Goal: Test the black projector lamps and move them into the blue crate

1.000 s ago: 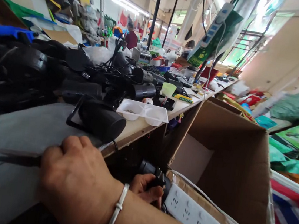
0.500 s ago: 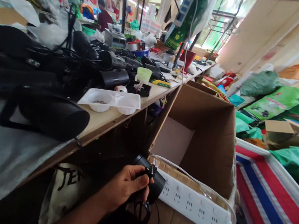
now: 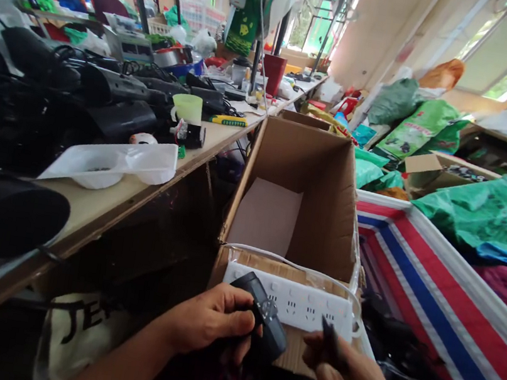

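Left-hand fingers (image 3: 235, 315) curled and clamped around a black hair dryer (image 3: 263, 318), with right-hand fingers (image 3: 333, 362) just beside it, pinched on a slim dark spike (image 3: 330, 342) too blurred to name. Straight ahead of the fingers, a white power strip (image 3: 288, 303) on the flap of an open cardboard box (image 3: 293, 209). Left of the fingers, a worktop (image 3: 103, 205) bearing a white tray (image 3: 109, 162) and black dryers (image 3: 121, 87) — to their right, a striped woven sheet (image 3: 438, 294).
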A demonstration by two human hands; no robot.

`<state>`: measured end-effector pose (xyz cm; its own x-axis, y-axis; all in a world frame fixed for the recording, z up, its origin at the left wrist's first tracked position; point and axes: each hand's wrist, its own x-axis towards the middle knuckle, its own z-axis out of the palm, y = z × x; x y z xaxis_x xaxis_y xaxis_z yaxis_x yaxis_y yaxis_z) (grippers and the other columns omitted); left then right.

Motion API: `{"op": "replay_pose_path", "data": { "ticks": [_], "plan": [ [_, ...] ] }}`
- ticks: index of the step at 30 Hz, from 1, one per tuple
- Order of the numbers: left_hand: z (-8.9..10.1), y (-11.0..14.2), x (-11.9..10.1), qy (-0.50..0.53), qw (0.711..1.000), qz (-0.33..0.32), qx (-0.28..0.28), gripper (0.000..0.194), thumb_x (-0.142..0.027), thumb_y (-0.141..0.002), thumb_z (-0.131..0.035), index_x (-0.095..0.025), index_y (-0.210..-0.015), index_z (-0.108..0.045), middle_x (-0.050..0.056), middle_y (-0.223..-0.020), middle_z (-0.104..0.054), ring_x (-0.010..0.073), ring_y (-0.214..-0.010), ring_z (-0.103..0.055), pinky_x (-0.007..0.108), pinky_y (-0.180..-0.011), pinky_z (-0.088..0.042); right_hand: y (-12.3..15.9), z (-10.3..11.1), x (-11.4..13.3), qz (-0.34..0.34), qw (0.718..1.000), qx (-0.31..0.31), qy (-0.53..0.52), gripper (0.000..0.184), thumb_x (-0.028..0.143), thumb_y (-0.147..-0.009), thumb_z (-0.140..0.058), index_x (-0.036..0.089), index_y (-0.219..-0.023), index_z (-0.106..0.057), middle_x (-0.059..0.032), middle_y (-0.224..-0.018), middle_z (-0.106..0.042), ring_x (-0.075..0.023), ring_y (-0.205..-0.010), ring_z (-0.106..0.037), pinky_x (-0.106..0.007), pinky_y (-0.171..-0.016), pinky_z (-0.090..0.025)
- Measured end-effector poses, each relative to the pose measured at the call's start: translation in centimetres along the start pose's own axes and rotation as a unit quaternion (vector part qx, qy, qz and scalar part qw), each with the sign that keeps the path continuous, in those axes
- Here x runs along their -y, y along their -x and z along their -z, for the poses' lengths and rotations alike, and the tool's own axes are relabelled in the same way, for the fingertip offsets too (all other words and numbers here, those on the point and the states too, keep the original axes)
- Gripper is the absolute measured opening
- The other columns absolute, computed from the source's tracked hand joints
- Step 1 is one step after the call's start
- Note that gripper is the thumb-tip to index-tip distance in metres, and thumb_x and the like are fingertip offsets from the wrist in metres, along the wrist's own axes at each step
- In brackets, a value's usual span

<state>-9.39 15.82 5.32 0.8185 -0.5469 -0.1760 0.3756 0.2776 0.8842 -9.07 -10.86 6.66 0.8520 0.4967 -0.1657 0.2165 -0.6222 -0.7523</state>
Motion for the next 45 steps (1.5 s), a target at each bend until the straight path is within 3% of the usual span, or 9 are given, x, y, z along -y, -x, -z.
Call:
{"op": "replay_pose_path", "data": {
  "ticks": [6, 10, 17, 22, 29, 35, 45],
  "plan": [
    [-0.3, -0.8, -0.4, -0.007, 0.998, 0.037, 0.052, 0.05, -0.062, -0.073, -0.064, -0.014, -0.082, -0.059, 0.0, -0.053, -0.057, 0.0078, -0.039, -0.046, 0.017, -0.038, -0.036, -2.3, 0.7, 2.0, 0.009, 0.987, 0.108, 0.123, 0.026, 0.045, -0.092, -0.04, 0.024, -0.098, -0.056, -0.0049, -0.095, -0.063, -0.0191, -0.087, -0.059, -0.033, -0.076, -0.046],
    [-0.1, -1.2, -0.3, 0.001, 0.996, 0.049, 0.079, 0.05, -0.062, -0.072, -0.065, -0.013, -0.083, -0.059, 0.0, -0.054, -0.057, 0.0078, -0.038, -0.046, 0.017, -0.039, -0.037, -2.8, 0.9, 2.7, 0.019, 0.98, 0.13, 0.152, 0.018, 0.038, -0.09, -0.047, 0.023, -0.091, -0.055, -0.0035, -0.089, -0.059, -0.0193, -0.082, -0.055, -0.034, -0.073, -0.041],
    [0.1, -1.7, -0.2, 0.034, 0.992, 0.059, 0.11, 0.044, -0.056, -0.074, -0.067, -0.013, -0.083, -0.06, -0.002, -0.051, -0.056, 0.0075, -0.036, -0.044, 0.017, -0.039, -0.038, -3.1, 0.8, 2.2, 0.03, 0.975, 0.136, 0.171, 0.026, 0.044, -0.092, -0.042, 0.021, -0.087, -0.051, -0.0032, -0.085, -0.055, -0.0185, -0.078, -0.051, -0.034, -0.07, -0.038],
    [-0.3, -2.1, 0.4, 0.075, 0.989, 0.055, 0.117, 0.046, -0.056, -0.073, -0.068, -0.012, -0.082, -0.06, -0.002, -0.048, -0.055, 0.0075, -0.035, -0.044, 0.016, -0.036, -0.036, -3.1, 0.4, 1.5, 0.074, 0.972, 0.103, 0.197, 0.032, 0.049, -0.091, -0.041, 0.02, -0.079, -0.048, -0.0024, -0.077, -0.054, -0.0171, -0.07, -0.05, -0.031, -0.064, -0.036],
    [-2.3, -2.3, 1.9, 0.17, 0.981, 0.055, 0.079, 0.053, -0.061, -0.067, -0.07, -0.011, -0.081, -0.06, 0.0, -0.049, -0.057, 0.0075, -0.03, -0.044, 0.016, -0.028, -0.033, -3.0, -0.1, 0.1, 0.15, 0.963, 0.029, 0.224, 0.032, 0.046, -0.093, -0.035, 0.021, -0.075, -0.043, -0.0005, -0.069, -0.053, -0.0142, -0.061, -0.049, -0.028, -0.057, -0.035],
    [-3.6, -1.9, 1.9, 0.186, 0.981, 0.045, 0.037, 0.049, -0.059, -0.07, -0.068, -0.012, -0.079, -0.058, -0.001, -0.049, -0.056, 0.0055, -0.029, -0.041, 0.014, -0.028, -0.03, -2.7, -0.7, -0.6, 0.242, 0.931, -0.081, 0.259, 0.025, 0.037, -0.094, -0.037, 0.021, -0.075, -0.038, 0.0019, -0.063, -0.048, -0.0123, -0.057, -0.048, -0.025, -0.053, -0.035],
    [-4.8, -2.1, 2.2, 0.197, 0.98, 0.037, 0.015, 0.047, -0.059, -0.072, -0.066, -0.013, -0.079, -0.057, 0.0, -0.049, -0.057, 0.0053, -0.03, -0.042, 0.013, -0.029, -0.031, -2.9, -0.7, -1.9, 0.256, 0.917, -0.128, 0.279, 0.018, 0.032, -0.091, -0.043, 0.021, -0.077, -0.04, 0.0014, -0.067, -0.044, -0.0131, -0.06, -0.041, -0.026, -0.055, -0.033]
  ]
}}
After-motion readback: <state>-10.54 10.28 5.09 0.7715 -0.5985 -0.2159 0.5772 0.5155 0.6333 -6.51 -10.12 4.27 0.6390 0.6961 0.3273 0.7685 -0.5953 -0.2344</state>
